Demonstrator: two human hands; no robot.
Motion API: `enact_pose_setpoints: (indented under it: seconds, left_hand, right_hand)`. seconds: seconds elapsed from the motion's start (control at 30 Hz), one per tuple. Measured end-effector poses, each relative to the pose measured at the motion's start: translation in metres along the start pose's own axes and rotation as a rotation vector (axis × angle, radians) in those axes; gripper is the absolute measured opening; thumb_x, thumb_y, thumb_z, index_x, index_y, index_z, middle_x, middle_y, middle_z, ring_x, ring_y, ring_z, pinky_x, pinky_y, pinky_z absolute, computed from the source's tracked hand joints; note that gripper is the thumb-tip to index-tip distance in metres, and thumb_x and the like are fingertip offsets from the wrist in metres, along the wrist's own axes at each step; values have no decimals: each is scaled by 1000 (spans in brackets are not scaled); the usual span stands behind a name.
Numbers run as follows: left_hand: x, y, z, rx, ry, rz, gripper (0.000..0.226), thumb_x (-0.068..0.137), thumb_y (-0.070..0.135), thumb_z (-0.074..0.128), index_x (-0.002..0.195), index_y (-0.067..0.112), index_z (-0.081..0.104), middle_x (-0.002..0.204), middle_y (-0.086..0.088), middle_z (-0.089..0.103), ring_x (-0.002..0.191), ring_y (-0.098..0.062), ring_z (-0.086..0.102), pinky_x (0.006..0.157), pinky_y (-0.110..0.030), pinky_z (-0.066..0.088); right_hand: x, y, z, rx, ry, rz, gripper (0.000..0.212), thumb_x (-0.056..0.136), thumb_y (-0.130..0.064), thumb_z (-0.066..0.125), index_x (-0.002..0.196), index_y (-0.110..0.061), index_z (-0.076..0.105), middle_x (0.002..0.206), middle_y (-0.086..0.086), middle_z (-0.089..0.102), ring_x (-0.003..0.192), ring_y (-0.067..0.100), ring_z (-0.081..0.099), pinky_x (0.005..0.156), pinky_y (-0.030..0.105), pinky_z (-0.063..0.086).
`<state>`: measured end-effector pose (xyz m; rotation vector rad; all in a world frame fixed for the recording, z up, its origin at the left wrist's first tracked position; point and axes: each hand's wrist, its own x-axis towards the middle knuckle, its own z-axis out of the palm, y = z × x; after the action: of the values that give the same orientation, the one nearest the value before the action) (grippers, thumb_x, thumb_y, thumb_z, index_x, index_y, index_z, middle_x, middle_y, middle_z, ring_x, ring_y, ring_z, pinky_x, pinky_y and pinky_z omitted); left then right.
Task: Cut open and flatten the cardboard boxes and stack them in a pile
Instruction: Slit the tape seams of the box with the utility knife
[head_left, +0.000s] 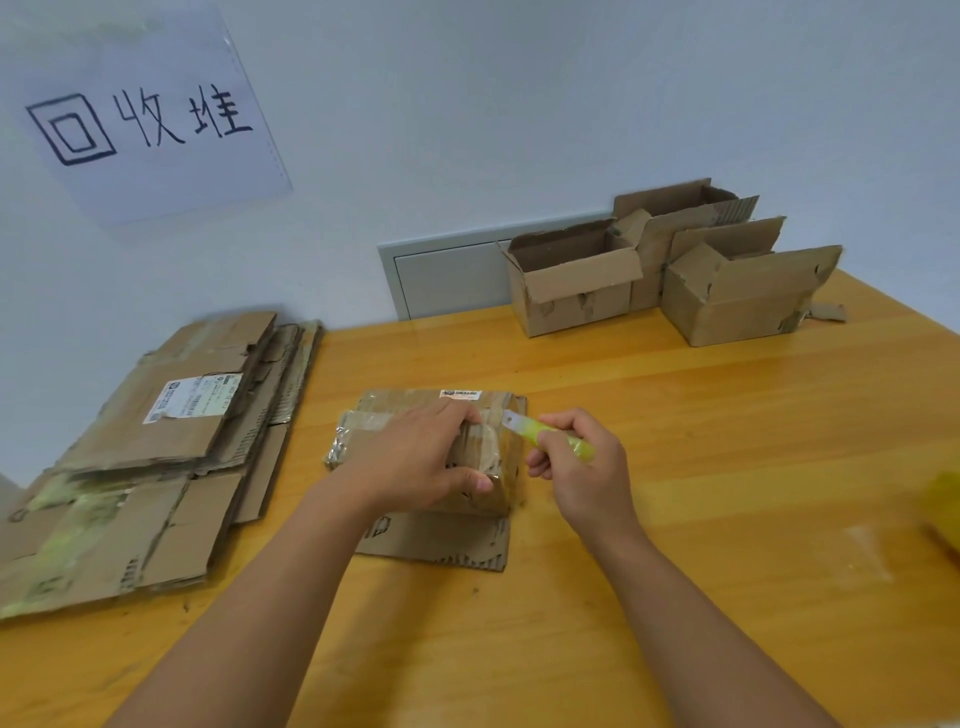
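A small taped cardboard box (395, 410) lies in the middle of the table, one flap (436, 543) spread flat toward me. My left hand (421, 460) grips its top and right end, thumb on the near side. My right hand (576, 462) holds a yellow-green utility knife (550, 436), whose blade tip meets the taped seam at the box's right end. A pile of flattened boxes (156, 447) lies at the left. Three opened boxes (576, 291) stand at the back right.
The wooden table (675, 467) runs up to a white wall with a paper sign (150, 114) and a white panel (447, 275). A blurred yellow object (943, 509) sits at the right edge.
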<state>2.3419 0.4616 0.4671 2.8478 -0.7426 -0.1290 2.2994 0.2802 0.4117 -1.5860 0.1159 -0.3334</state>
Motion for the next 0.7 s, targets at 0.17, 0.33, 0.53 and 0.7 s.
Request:
enact_pose_setpoints:
  seconds: [0.17,0.33,0.53,0.7]
  left_hand:
    - [1,-1,2,0,27,-17,70,81,59,69,137,28,41,132,9,50,113,-12,45,85,-26,32]
    - [4,-2,4,-3,55,-41,70,82,59,67,138,27,41,133,8,50,115,-15,48,85,-27,34]
    - [7,-3,6,-14,79,-52,70,81,59,69,137,26,42,130,7,51,114,-15,49,88,-29,39]
    - [12,-5,1,-32,67,-60,68,78,57,73,131,26,44,127,9,50,113,-14,49,92,-33,43]
  right_hand:
    - [-4,1,0,-21,21,-20,17,91,0,56,87,-13,67,60,2,67,59,15,65,64,42,57]
    - [-7,6,9,-53,0,-69,20,97,-9,58,95,-28,64,71,-1,72,68,10,70,71,41,59]
    - [-8,6,8,-81,-12,-66,20,94,-5,56,91,-23,64,67,-2,70,65,11,68,68,41,59]
    - [-6,-4,0,75,-15,32,18,91,4,52,82,-5,66,56,12,62,49,17,58,52,30,49]
